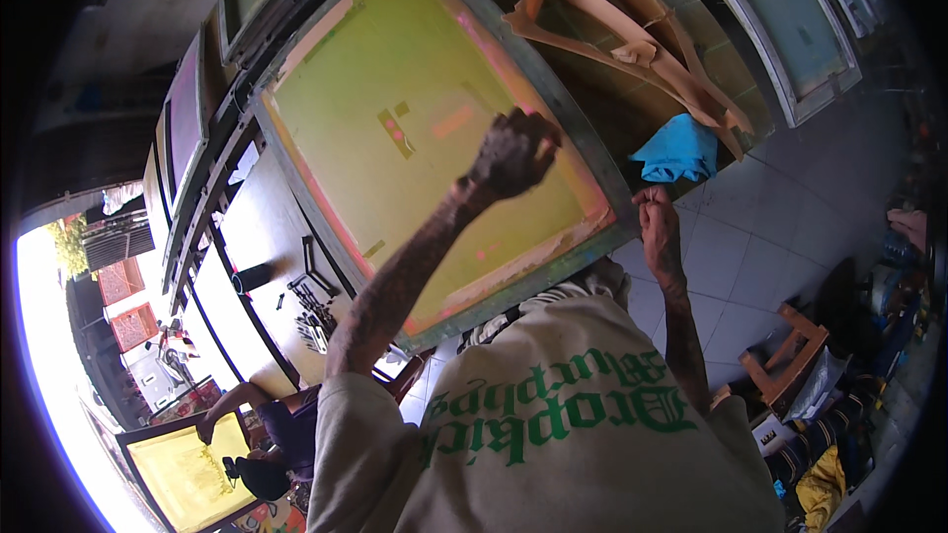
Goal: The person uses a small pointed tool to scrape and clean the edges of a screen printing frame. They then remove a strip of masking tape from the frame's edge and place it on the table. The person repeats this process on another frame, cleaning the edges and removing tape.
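Observation:
A large screen-printing screen (326,168) lies tilted before me, with yellow-green mesh, a grey frame and pink and orange stains along its borders. My left hand (513,153) is closed in a fist over the mesh, right of its middle; whatever it may hold is hidden. Beside the right edge of the frame, my right hand (660,237) has its fingers pinched together close to the frame's corner. What sits between those fingers is too small to make out. A blue cloth (678,150) lies crumpled just beyond my right hand.
Crumpled brown paper strips (602,25) lie beyond the screen's right edge. Other framed screens (780,20) stand far right and upper left. A wooden stool (785,360) is at right. At lower left another person (272,444) handles a yellow screen (193,474).

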The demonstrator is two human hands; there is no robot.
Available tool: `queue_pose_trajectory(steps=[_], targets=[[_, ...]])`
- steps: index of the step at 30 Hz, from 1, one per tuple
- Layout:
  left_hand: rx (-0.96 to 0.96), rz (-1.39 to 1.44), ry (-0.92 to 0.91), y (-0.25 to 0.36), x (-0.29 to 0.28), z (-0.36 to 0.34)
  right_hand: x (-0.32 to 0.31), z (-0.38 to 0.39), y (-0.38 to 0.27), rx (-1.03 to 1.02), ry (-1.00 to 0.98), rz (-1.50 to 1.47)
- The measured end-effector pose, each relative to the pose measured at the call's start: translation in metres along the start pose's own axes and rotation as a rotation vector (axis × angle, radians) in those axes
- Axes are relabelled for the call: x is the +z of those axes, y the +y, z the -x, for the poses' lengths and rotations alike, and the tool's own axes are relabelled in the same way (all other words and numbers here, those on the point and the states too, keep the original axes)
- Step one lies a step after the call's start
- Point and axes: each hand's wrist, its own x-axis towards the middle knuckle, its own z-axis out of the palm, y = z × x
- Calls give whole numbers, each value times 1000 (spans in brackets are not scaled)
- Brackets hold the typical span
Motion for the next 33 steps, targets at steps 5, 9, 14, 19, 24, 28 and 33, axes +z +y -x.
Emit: queue_pose_trajectory(steps=[5,9,14,19,24,28,33], targets=[[119,178,-52,75,34,17,-7,3,-2,230,66,-111],[216,248,-49,129,43,-5,-13,-4,14,-103,119,-42],[-44,190,84,93,51,-92,-15,8,-9,328,171,-408],[-99,228,62,61,60,-143,-6,26,-14,221,92,-267],[-56,207,36,49,52,-113,10,45,-10,33,87,-12],[-26,248,-58,40,37,-55,11,47,-9,-126,-87,359],[-8,317,-146,37,34,5,27,40,5,-138,-54,456]])
